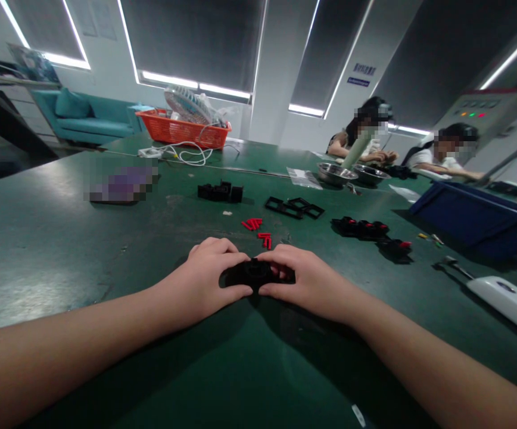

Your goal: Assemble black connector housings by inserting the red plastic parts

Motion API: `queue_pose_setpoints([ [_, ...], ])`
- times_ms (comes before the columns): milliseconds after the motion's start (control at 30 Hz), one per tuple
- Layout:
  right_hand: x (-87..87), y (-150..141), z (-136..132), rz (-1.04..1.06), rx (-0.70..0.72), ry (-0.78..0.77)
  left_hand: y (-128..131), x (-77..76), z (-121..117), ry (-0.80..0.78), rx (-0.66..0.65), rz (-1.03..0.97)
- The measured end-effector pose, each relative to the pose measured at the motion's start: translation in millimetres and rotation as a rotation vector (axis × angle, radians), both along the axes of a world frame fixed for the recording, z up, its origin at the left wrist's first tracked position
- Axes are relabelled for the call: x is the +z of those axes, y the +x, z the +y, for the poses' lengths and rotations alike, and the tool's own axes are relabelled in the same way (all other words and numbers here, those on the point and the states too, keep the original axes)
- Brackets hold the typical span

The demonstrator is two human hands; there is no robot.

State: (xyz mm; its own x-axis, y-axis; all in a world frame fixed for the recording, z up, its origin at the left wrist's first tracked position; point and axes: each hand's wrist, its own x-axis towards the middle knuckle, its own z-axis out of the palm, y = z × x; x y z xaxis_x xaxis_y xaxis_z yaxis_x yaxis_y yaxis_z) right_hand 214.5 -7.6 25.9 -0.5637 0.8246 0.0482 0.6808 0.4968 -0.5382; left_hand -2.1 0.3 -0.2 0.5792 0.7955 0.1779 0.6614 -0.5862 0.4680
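Observation:
Both my hands rest on the green table (pixel 62 256) and close around one small black plastic part (pixel 255 273). My left hand (pixel 209 275) grips its left end with thumb below and fingers curled over the top. My right hand (pixel 305 280) pinches its right end. Just beyond my fingers lie several small red pins (pixel 258 229). Farther back are a black block of parts (pixel 220 192), flat black frames (pixel 294 207) and black parts fitted with red pins (pixel 368 231).
A blue bin (pixel 473 217) stands at the right, with a white tool (pixel 506 301) in front of it. Two metal bowls (pixel 348 174), an orange basket (pixel 180 128) and a white cable (pixel 187 155) sit farther back. Two other people sit at the far right.

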Motion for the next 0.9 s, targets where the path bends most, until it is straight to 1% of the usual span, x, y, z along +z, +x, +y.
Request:
queue_pose_setpoints([
  [567, -0.1, 0.6, -0.1, -0.003, 0.031, 0.026, -1.9, -0.4, -0.3, 0.011, -0.005, -0.001],
  [900, 0.7, 0.5, 0.3, 0.009, 0.034, 0.042, -0.8, 2.0, -1.4, 0.022, 0.010, 0.043],
])
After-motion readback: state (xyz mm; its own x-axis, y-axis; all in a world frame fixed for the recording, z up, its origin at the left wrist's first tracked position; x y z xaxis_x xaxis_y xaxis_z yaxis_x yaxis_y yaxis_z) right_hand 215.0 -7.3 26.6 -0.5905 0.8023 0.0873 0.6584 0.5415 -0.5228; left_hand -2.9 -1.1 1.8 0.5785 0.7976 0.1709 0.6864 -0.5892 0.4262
